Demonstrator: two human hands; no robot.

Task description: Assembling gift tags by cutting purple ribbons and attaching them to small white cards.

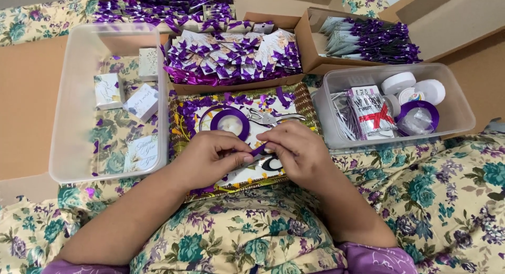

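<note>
Both hands, left hand (pixel 213 155) and right hand (pixel 294 150), pinch a purple ribbon piece (pixel 258 149) between them, mid-fold; tying it looks like the next call.

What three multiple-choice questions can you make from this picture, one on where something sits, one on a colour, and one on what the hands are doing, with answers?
1. Where does the ribbon spool lie?
A. on the patterned tray just beyond the hands
B. inside the left clear bin
C. on the floral cloth

2. What colour is the ribbon piece?
A. gold
B. purple
C. green

3. What are the hands doing?
A. resting flat and open
B. gripping scissors
C. both pinching the ribbon piece

Answers: 1 A, the spool sits on the tray above the knuckles. 2 B, the strip shows purple. 3 C, the left hand and right hand meet with fingers closed on the strip.
</note>
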